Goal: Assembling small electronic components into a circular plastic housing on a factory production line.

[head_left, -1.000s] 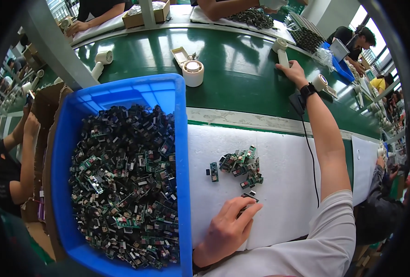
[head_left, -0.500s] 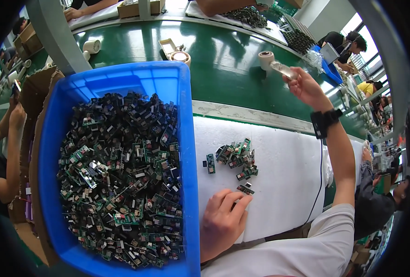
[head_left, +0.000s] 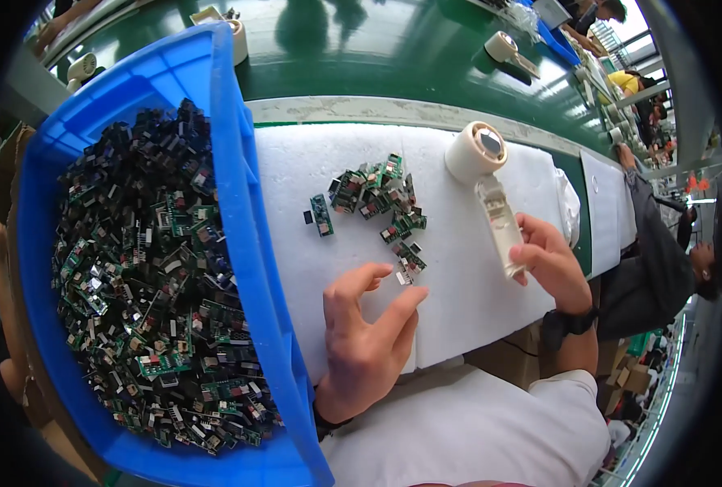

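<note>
In my right hand (head_left: pixel 552 264) is a cream handheld fan (head_left: pixel 476 152), gripped by the lower end of its handle. The handle's hollow inside faces up, and the round head points away from me over the white foam sheet (head_left: pixel 466 312). My left hand (head_left: pixel 369 337) hovers low over the foam with thumb and fingers apart. Just beyond its fingertips lies a small green circuit board (head_left: pixel 410 258), with a white connector at its near end. A loose pile of similar circuit boards (head_left: pixel 373 191) sits farther back, and one board (head_left: pixel 321 215) lies alone to its left.
A deep blue bin (head_left: pixel 251 235) full of circuit boards stands at my left, its wall beside my left hand. Behind the foam runs a green conveyor belt (head_left: pixel 377 49) carrying another handheld fan (head_left: pixel 507 53). A person in dark sleeves (head_left: pixel 649 243) sits at the right.
My right hand has brought the fan from above the belt down over the foam. My left hand's fingers have spread beside the nearest board. The view has shifted right.
</note>
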Available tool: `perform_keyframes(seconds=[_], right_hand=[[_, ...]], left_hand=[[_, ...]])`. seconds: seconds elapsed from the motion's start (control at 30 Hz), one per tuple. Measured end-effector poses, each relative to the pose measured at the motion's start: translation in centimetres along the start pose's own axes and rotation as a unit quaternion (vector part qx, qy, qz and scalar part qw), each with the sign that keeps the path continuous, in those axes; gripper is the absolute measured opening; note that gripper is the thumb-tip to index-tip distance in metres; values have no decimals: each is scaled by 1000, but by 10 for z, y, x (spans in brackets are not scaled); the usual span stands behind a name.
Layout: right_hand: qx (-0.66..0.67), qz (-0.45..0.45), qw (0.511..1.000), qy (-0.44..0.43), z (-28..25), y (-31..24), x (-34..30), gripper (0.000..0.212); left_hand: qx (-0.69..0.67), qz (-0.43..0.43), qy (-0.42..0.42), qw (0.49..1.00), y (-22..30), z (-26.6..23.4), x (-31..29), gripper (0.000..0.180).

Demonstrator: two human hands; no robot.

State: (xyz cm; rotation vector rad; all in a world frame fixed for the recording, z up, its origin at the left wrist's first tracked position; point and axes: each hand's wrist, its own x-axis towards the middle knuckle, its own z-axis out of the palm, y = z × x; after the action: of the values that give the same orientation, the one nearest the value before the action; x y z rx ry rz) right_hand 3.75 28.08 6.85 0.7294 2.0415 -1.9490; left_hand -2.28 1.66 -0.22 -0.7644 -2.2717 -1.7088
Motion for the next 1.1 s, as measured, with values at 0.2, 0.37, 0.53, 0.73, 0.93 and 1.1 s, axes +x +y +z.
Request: perform_keyframes(seconds=[0.2, 0.37, 0.53, 0.73, 0.93, 1.1], right_hand=[[-228, 38, 971, -66, 41, -8, -13, 23], [-456, -245, 855, 33, 54, -16, 1, 25], [-476, -409, 775, -79, 44, -23, 29, 21], [-418, -458, 780, -80, 41, -12, 49, 20], [-388, -398, 831, -12, 50, -11, 45, 15], [-364, -421, 831, 1, 49, -6, 49, 13]], left_hand=[[49, 15, -69, 996, -3, -1, 0, 28], [33, 6, -48, 998, 0, 3, 1, 27], [24, -5, -16, 1000, 0, 3, -1, 23], [29, -13, -6, 999, 3, 5, 3, 24], [38, -35, -5, 999, 4, 10, 6, 29], [-1, -59, 4, 998, 7, 13, 4, 31]])
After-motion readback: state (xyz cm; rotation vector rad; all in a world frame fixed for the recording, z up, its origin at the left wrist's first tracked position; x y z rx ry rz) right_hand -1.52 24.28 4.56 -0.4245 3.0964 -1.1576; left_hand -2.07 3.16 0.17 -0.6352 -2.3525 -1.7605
